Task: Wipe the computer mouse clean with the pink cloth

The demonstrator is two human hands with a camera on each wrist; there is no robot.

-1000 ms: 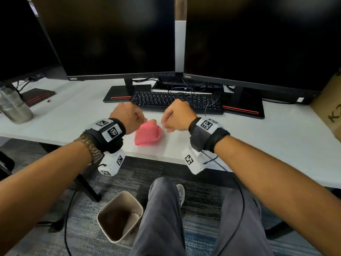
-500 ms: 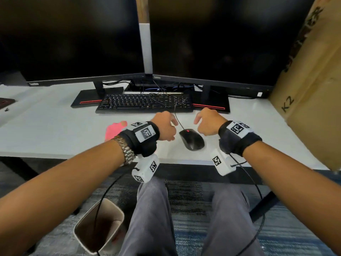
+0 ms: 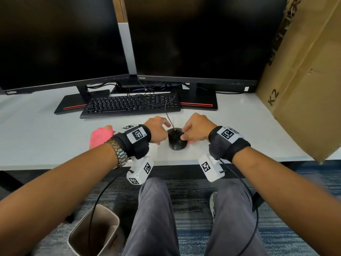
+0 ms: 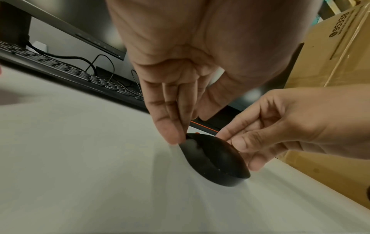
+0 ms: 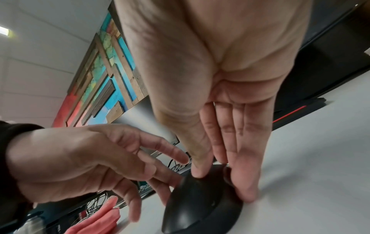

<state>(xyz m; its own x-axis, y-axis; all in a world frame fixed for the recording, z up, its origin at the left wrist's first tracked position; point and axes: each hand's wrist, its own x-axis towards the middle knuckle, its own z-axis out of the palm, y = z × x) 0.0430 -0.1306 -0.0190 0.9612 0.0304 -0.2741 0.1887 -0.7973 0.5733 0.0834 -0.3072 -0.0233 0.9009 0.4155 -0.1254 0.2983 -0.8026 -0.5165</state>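
A black computer mouse [image 3: 176, 142] with a red wheel lies on the white desk [image 3: 46, 137] near its front edge. My right hand [image 3: 184, 136] pinches its right side: in the right wrist view the thumb [image 5: 200, 171] presses the mouse [image 5: 200, 209] top and the fingers [image 5: 246, 186] run down its flank. My left hand [image 3: 163, 134] has straight fingers [image 4: 172, 133] touching the left front edge of the mouse [image 4: 216, 161]. The pink cloth [image 3: 99, 136] lies folded to the left, partly hidden behind my left wrist, in neither hand.
A black keyboard [image 3: 129, 105] and two dark monitors [image 3: 193, 37] stand behind the mouse, whose cable [image 3: 168, 115] runs back over the keyboard. A large cardboard box [image 3: 302, 89] leans over the desk's right end. A waste bin [image 3: 92, 235] sits on the floor below.
Both hands left the pink cloth and moved right to the mouse. They have now closed in from either side, and the right hand has taken hold of it.
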